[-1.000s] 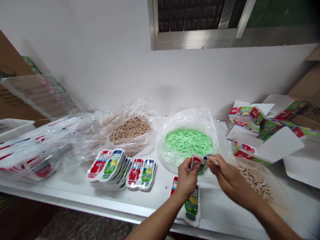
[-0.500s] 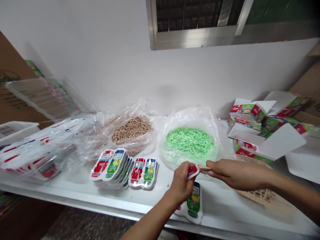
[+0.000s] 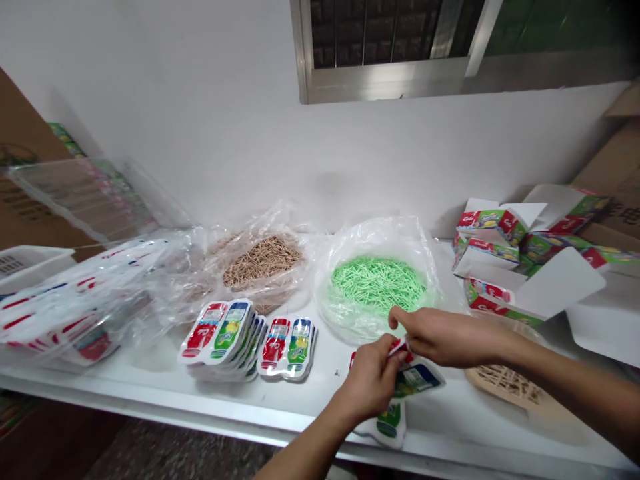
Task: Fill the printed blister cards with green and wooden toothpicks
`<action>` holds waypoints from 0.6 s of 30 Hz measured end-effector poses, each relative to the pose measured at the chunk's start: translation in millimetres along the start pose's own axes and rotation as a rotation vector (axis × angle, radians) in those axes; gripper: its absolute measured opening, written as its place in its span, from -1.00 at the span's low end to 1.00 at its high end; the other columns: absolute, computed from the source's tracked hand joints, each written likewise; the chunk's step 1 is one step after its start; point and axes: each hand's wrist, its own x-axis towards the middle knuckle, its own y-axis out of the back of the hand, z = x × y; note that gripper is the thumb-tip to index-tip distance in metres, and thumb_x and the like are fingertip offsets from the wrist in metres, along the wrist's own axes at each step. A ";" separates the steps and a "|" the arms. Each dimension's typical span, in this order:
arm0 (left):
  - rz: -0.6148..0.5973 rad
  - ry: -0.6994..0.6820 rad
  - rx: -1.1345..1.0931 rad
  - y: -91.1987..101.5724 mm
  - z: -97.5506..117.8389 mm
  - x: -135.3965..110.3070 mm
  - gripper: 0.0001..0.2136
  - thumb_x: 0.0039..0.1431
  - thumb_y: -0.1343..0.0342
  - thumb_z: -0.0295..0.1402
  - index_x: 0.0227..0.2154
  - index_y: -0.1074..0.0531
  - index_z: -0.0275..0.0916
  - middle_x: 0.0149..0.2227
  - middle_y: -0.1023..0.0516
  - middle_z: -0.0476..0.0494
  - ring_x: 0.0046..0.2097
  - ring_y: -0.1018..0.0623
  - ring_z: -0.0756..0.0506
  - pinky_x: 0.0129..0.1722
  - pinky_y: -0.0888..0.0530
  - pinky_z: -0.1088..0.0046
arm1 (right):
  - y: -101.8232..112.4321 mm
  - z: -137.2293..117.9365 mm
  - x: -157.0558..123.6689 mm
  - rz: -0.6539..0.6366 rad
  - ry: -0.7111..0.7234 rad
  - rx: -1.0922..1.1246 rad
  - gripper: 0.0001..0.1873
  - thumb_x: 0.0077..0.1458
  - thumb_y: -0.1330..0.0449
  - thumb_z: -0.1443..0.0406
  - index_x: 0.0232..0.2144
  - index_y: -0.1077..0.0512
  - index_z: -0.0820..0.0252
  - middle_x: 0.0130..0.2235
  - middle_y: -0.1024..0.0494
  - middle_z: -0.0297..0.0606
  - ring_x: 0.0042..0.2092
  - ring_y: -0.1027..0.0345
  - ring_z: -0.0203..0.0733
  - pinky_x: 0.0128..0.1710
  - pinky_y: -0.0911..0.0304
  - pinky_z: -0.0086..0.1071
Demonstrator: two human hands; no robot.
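Note:
My left hand [image 3: 373,381] pinches a small red, blue and green printed packet [image 3: 414,375] just above the white table [image 3: 200,400]. My right hand [image 3: 434,335] reaches in from the right, its fingers closed on the top edge of the same packet. A second packet [image 3: 391,425] lies on the table under my left hand. Just behind my hands sits a clear bag of green sticks [image 3: 377,283].
A clear bag of brown wooden sticks [image 3: 261,259] lies left of the green ones. A stack of packets [image 3: 224,337] and a pair of packets [image 3: 287,341] lie in front of it. More brown sticks [image 3: 505,383] sit right of my hands. Printed cardboard boxes [image 3: 510,260] stand at the right, bagged packets [image 3: 75,307] at the left.
Both hands have moved lower and closer together. The packet has turned from upright to nearly flat, and the wooden sticks seen earlier in my right fingers no longer show.

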 end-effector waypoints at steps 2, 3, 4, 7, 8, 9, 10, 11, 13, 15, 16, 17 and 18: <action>0.081 0.053 -0.198 -0.1 -7.0 -0.5 -0.77 0.27 0.14 -0.23 -0.44 -0.25 -0.23 -0.48 -0.32 0.01 -0.41 -0.32 -0.01 -0.39 -0.27 0.50 | -6.1 6.0 6.4 0.099 0.007 0.322 -0.78 0.10 -0.06 0.30 -0.16 -0.29 0.21 -0.42 -0.49 -0.28 -0.41 -0.31 -0.24 -0.46 -0.13 -0.45; 0.114 0.073 -0.282 -0.6 -11.1 -0.7 -0.75 0.27 0.12 -0.21 -0.46 -0.24 -0.24 -0.49 -0.28 0.03 -0.42 -0.29 0.01 -0.40 -0.25 0.52 | -11.8 8.9 9.5 0.143 0.007 0.466 -0.80 0.10 -0.08 0.26 -0.21 -0.32 0.22 -0.42 -0.47 -0.30 -0.43 -0.27 -0.29 -0.48 -0.12 -0.47; 0.135 0.089 -0.353 -1.3 -14.8 -1.0 -0.74 0.25 0.09 -0.20 -0.47 -0.23 -0.24 -0.50 -0.25 0.05 -0.43 -0.26 0.02 -0.42 -0.23 0.53 | -18.8 11.4 12.2 0.181 0.004 0.583 -0.81 0.10 -0.09 0.22 -0.28 -0.35 0.22 -0.42 -0.45 -0.31 -0.45 -0.24 -0.32 -0.50 -0.11 -0.49; 0.153 0.130 -0.494 -4.0 -22.1 -2.6 -0.72 0.22 0.04 -0.16 -0.48 -0.24 -0.26 -0.54 -0.18 0.08 -0.49 -0.18 0.06 -0.48 -0.17 0.55 | -41.5 16.0 17.9 0.276 -0.023 0.766 -0.71 0.10 -0.10 0.12 -0.43 -0.39 0.23 -0.52 -0.34 -0.39 -0.52 -0.11 -0.37 -0.56 -0.02 -0.49; 0.154 0.142 -0.532 -4.9 -23.1 -3.2 -0.72 0.22 0.03 -0.15 -0.47 -0.25 -0.26 -0.55 -0.16 0.09 -0.51 -0.15 0.06 -0.50 -0.15 0.55 | -47.7 16.6 19.0 0.308 -0.041 0.789 -0.69 0.10 -0.10 0.09 -0.46 -0.39 0.23 -0.56 -0.29 -0.42 -0.54 -0.08 -0.38 -0.56 0.00 -0.49; 0.154 0.153 -0.568 -5.8 -23.5 -3.7 -0.71 0.22 0.03 -0.13 -0.46 -0.26 -0.26 -0.56 -0.15 0.10 -0.53 -0.13 0.07 -0.52 -0.13 0.55 | -52.7 16.9 19.8 0.338 -0.061 0.798 -0.66 0.10 -0.10 0.07 -0.49 -0.37 0.22 -0.59 -0.24 -0.45 -0.55 -0.05 -0.38 -0.57 0.03 -0.48; 0.154 0.163 -0.603 -6.8 -23.5 -4.1 -0.71 0.21 0.03 -0.12 -0.45 -0.27 -0.27 -0.56 -0.14 0.10 -0.54 -0.12 0.07 -0.53 -0.11 0.55 | -56.3 16.8 20.4 0.364 -0.075 0.798 -0.64 0.10 -0.10 0.06 -0.52 -0.35 0.22 -0.62 -0.19 -0.47 -0.56 -0.03 -0.38 -0.57 0.04 -0.48; 0.154 0.174 -0.638 -7.7 -23.2 -4.3 -0.70 0.20 0.01 -0.11 -0.44 -0.28 -0.27 -0.57 -0.13 0.11 -0.54 -0.11 0.08 -0.53 -0.10 0.55 | -58.6 16.6 20.8 0.386 -0.081 0.791 -0.63 0.10 -0.09 0.06 -0.55 -0.33 0.21 -0.62 -0.17 -0.48 -0.56 -0.02 -0.38 -0.56 0.05 -0.47; 0.151 0.194 -0.707 -9.9 -22.4 -4.4 -0.68 0.17 -0.02 -0.08 -0.44 -0.28 -0.28 -0.57 -0.14 0.11 -0.55 -0.10 0.08 -0.54 -0.08 0.55 | -60.5 15.7 21.0 0.423 -0.072 0.765 -0.63 0.10 -0.10 0.08 -0.58 -0.30 0.21 -0.62 -0.17 -0.48 -0.55 -0.02 -0.38 -0.54 0.04 -0.47; 0.157 0.202 -0.774 -12.1 -21.3 -4.1 -0.66 0.15 -0.03 -0.06 -0.43 -0.28 -0.29 -0.57 -0.16 0.10 -0.54 -0.12 0.08 -0.54 -0.08 0.55 | -61.1 14.3 20.0 0.465 -0.066 0.726 -0.65 0.11 -0.10 0.11 -0.59 -0.28 0.21 -0.60 -0.17 -0.47 -0.52 -0.04 -0.37 -0.51 0.00 -0.46; 0.163 0.205 -0.800 -13.1 -20.7 -4.0 -0.65 0.15 -0.03 -0.05 -0.43 -0.28 -0.29 -0.56 -0.17 0.09 -0.54 -0.13 0.08 -0.54 -0.09 0.55 | -61.5 13.5 19.0 0.489 -0.071 0.702 -0.67 0.11 -0.09 0.13 -0.59 -0.27 0.20 -0.58 -0.18 -0.46 -0.50 -0.05 -0.36 -0.50 -0.02 -0.46; 0.171 0.207 -0.814 -13.9 -20.1 -3.9 -0.65 0.15 -0.04 -0.05 -0.44 -0.28 -0.29 -0.56 -0.18 0.09 -0.54 -0.14 0.08 -0.55 -0.09 0.55 | -62.1 12.6 17.8 0.509 -0.077 0.679 -0.69 0.10 -0.09 0.15 -0.58 -0.27 0.20 -0.57 -0.19 -0.45 -0.49 -0.06 -0.35 -0.48 -0.03 -0.45; 0.180 0.210 -0.815 -14.5 -19.5 -3.9 -0.65 0.15 -0.04 -0.05 -0.44 -0.27 -0.29 -0.57 -0.18 0.09 -0.55 -0.14 0.08 -0.55 -0.08 0.56 | -62.9 11.6 16.4 0.523 -0.084 0.657 -0.72 0.10 -0.08 0.18 -0.58 -0.28 0.20 -0.57 -0.20 -0.44 -0.48 -0.07 -0.34 -0.47 -0.05 -0.45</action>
